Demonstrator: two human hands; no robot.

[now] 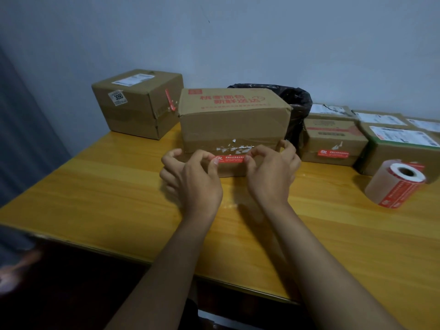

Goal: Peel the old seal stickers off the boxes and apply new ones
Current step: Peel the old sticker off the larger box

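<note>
Head view: wooden tabletop (95, 186), near edge running across the bottom. Big cardboard box (234, 120) with red print on top sits mid-table toward the far edge, long front face toward me. White torn sticker scraps (234, 147) left on that face, along its seam. Squarer box (137, 103) at the far left corner, torn red seal on its right edge. Black-lined bin (295, 98) behind the big box, past the far edge. Row of smaller boxes (333, 141) along the far right edge, the nearest with a red seal on its front. Sticker roll (396, 183) lies on its side near the right edge, in front of those boxes. My left hand (192, 179) and right hand (271, 172) each pinch one end of a new red seal sticker (232, 159), thumbs on top, held flat against the lower front of the big box just below the scraps. Other fingers curled.
</note>
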